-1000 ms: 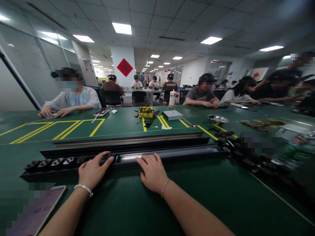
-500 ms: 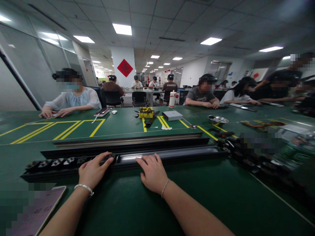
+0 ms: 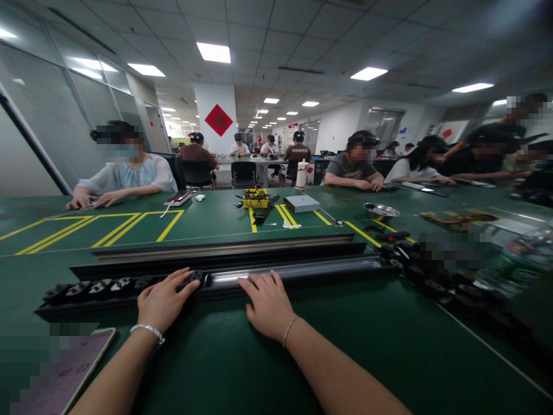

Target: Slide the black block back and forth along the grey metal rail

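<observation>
A long black channel point(image 3: 298, 280) lies across the table in front of me. At its left end sits a row of round black modules with metal parts on top, such as one module point(image 3: 100, 286). My left hand point(image 3: 163, 300) is closed over the row's right end, thumb and fingers about a dark module point(image 3: 197, 275) that they partly hide. To its right, my right hand point(image 3: 268, 304) rests with fingers apart on the near edge of the channel, beside a shiny strip point(image 3: 322, 270) inside it. A second black rail point(image 3: 233, 249) lies just behind.
A phone point(image 3: 82, 369) lies front left. Dark parts point(image 3: 436, 282) and a plastic bottle point(image 3: 516, 262) are at right. Farther back are a yellow box with cables point(image 3: 256, 199), a grey box point(image 3: 302, 203) and a metal bowl point(image 3: 381, 211). Other people sit across the table.
Both hands stay in place on the channel. The view has shifted very slightly; nothing else visibly differs.
</observation>
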The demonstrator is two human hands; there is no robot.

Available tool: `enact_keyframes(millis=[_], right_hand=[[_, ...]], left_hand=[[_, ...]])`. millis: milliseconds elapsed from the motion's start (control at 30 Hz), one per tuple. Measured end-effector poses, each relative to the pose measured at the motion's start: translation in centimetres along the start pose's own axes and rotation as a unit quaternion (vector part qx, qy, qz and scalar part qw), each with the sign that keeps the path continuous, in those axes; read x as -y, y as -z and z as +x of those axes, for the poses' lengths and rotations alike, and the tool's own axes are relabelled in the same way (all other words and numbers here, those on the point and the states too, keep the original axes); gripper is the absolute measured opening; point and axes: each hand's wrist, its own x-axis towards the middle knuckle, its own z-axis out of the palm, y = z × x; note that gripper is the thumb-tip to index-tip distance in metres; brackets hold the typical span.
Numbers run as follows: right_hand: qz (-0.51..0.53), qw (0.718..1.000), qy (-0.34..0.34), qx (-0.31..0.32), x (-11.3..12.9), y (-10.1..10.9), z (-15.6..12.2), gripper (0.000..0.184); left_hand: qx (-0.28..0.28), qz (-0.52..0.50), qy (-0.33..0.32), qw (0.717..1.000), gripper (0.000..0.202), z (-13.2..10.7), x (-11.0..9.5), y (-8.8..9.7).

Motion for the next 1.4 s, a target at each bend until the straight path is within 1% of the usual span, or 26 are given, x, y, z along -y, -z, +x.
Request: enact_keyframes(millis=[467, 767, 933, 1167, 1400], right_hand=[[0.002, 1.000, 0.000, 0.001, 0.06, 0.11, 0.02, 0.049], [-0.006, 1.000, 0.000, 0.007, 0.06, 0.15, 0.02, 0.049], [-0.001, 1.000, 0.001, 0.008, 0.01, 0.11, 0.02, 0.049], [0.010, 1.000, 0.004, -0.014, -0.14, -0.23, 0.05, 0.049], [0.007, 1.000, 0.005, -0.006, -0.03, -0.12, 0.02, 0.050]], left_hand=[[0.005, -0.010, 0.000, 1.000, 0.040, -0.08, -0.08, 0.08], [-0.004, -0.004, -0.003, 1.000, 0.041, 0.02, 0.08, -0.08], [0.008, 0.003, 0.005, 1.000, 0.042, 0.11, 0.18, -0.14], [0.011, 0.000, 0.000, 1.000, 0.043, 0.07, 0.22, -0.08], [0.014, -0.002, 0.006, 1.000, 0.042, 0.11, 0.16, -0.11]])
